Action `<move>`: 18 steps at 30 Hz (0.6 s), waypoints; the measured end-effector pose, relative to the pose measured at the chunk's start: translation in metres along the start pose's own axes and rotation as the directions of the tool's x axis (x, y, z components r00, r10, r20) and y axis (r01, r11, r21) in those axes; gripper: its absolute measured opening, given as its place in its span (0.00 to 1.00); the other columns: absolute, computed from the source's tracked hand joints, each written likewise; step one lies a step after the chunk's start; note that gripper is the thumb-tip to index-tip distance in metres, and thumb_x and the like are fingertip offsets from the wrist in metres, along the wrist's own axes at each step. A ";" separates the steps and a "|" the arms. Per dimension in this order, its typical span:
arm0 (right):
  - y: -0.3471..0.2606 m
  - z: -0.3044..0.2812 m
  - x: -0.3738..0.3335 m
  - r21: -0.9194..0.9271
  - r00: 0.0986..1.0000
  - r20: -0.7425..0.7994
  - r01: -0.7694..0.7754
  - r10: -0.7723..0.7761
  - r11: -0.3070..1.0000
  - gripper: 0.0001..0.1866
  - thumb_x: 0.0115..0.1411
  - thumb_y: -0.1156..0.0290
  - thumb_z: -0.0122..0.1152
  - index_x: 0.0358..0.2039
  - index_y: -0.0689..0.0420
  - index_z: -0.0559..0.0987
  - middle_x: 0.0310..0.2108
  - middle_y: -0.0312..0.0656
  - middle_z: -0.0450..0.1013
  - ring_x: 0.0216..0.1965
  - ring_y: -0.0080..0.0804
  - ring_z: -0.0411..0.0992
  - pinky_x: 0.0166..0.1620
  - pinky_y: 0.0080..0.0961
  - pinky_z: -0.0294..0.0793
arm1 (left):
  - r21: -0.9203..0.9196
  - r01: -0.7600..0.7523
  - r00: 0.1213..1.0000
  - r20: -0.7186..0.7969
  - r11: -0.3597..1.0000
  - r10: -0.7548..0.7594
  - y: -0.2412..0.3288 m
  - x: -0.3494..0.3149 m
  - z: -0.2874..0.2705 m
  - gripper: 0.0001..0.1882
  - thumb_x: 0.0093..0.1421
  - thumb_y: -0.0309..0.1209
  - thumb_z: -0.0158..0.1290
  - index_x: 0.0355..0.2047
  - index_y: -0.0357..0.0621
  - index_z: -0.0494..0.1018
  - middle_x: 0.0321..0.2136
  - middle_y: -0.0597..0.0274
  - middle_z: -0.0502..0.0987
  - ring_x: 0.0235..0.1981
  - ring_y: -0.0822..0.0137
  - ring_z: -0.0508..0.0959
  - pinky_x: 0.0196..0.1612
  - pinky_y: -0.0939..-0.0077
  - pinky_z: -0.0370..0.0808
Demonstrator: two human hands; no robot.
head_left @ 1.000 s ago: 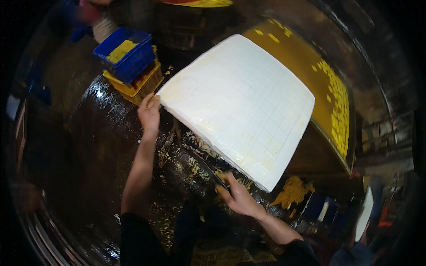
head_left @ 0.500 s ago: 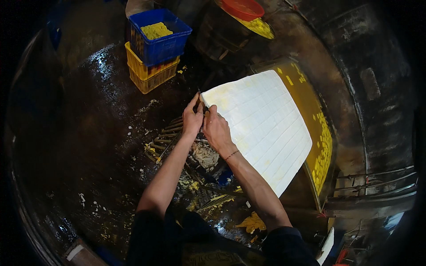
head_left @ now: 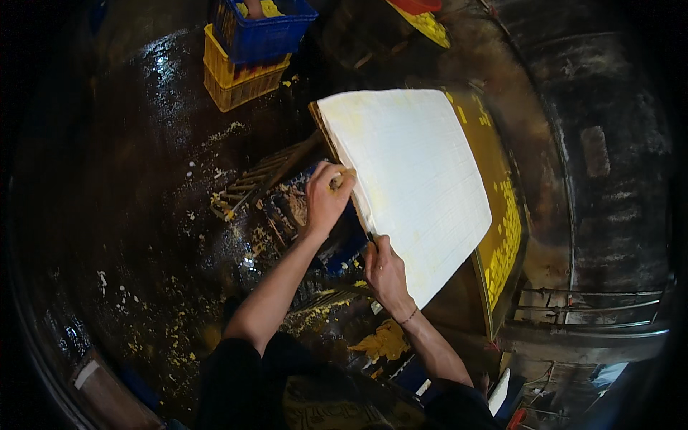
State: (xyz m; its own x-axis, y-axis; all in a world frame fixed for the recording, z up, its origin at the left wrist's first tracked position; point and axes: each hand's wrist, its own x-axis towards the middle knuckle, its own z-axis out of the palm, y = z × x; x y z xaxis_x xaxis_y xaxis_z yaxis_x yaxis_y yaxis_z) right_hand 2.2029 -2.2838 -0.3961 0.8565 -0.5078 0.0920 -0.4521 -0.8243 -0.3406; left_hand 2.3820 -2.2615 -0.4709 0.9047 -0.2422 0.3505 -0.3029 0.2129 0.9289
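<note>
A broad white slab (head_left: 416, 165) with faint score lines lies on a wooden board whose edge (head_left: 322, 125) shows at the far left corner. My left hand (head_left: 328, 201) is at the slab's left edge, thumb and fingers pinched together; what they hold, if anything, I cannot make out. Closer to me along that edge, my right hand (head_left: 388, 276) is closed around a small dark knife-like tool (head_left: 370, 236). Most of the tool is hidden by the fingers, and its tip meets the slab's edge.
Right of the slab, a vat of yellow liquid (head_left: 481, 154) holds many yellow pieces. At the back, a blue crate (head_left: 276, 36) with yellow pieces sits on a yellow crate (head_left: 240, 86); another person's hand (head_left: 254, 8) reaches in. A slatted wooden frame (head_left: 265, 175) stands left.
My right hand has moved from the slab's far left corner toward me along the left edge. My left hand has shifted nearer too, and the hands are now apart. Another person's hand has entered the blue crate.
</note>
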 end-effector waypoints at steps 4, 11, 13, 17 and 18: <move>0.022 -0.017 -0.063 0.011 1.000 -0.006 -0.019 0.019 1.000 0.09 0.61 0.77 0.56 0.37 0.61 0.65 0.26 0.60 0.71 0.22 0.62 0.71 0.21 0.49 0.69 | -0.002 -0.018 1.000 -0.008 1.000 0.018 0.018 -0.065 0.017 0.07 0.53 0.24 0.59 0.31 0.35 0.74 0.29 0.53 0.74 0.29 0.52 0.76 0.31 0.64 0.73; 0.060 -0.050 -0.161 -0.003 0.997 0.042 -0.068 0.068 0.998 0.08 0.61 0.77 0.56 0.38 0.61 0.68 0.28 0.57 0.71 0.27 0.61 0.72 0.26 0.47 0.71 | -0.050 0.148 0.988 -0.034 0.988 -0.150 0.059 -0.178 0.047 0.09 0.54 0.26 0.62 0.30 0.36 0.72 0.27 0.54 0.71 0.26 0.55 0.73 0.28 0.63 0.70; 0.075 -0.057 -0.184 0.021 0.999 0.026 -0.037 0.037 0.999 0.07 0.61 0.78 0.56 0.37 0.63 0.68 0.25 0.59 0.71 0.27 0.61 0.72 0.27 0.45 0.70 | -0.002 0.224 0.974 -0.030 0.974 -0.224 0.067 -0.212 0.059 0.10 0.55 0.27 0.61 0.31 0.35 0.71 0.27 0.53 0.71 0.28 0.54 0.72 0.31 0.62 0.69; 0.111 -0.036 -0.205 0.104 1.000 0.014 -0.028 0.027 0.994 0.08 0.60 0.77 0.58 0.37 0.62 0.69 0.28 0.57 0.71 0.27 0.59 0.73 0.26 0.45 0.71 | 0.039 0.384 0.914 -0.157 0.922 -0.374 0.083 -0.258 0.084 0.15 0.65 0.39 0.53 0.38 0.37 0.67 0.31 0.55 0.71 0.28 0.59 0.72 0.33 0.66 0.69; 0.105 -0.031 -0.203 0.194 0.999 -0.034 -0.004 0.011 0.981 0.07 0.61 0.76 0.57 0.36 0.63 0.69 0.27 0.59 0.70 0.27 0.61 0.72 0.26 0.44 0.70 | -0.189 0.529 0.814 -0.164 0.827 -0.558 0.075 -0.261 0.083 0.16 0.66 0.41 0.51 0.38 0.39 0.67 0.31 0.57 0.71 0.27 0.62 0.71 0.31 0.68 0.69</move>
State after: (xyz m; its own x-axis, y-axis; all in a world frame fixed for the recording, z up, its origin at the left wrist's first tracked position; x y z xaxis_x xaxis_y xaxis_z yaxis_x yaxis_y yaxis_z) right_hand 1.9735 -2.2749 -0.4212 0.8427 -0.5247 0.1202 -0.3986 -0.7583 -0.5158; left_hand 2.0986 -2.2610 -0.4822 0.9542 -0.1601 -0.2526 0.2846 0.2264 0.9315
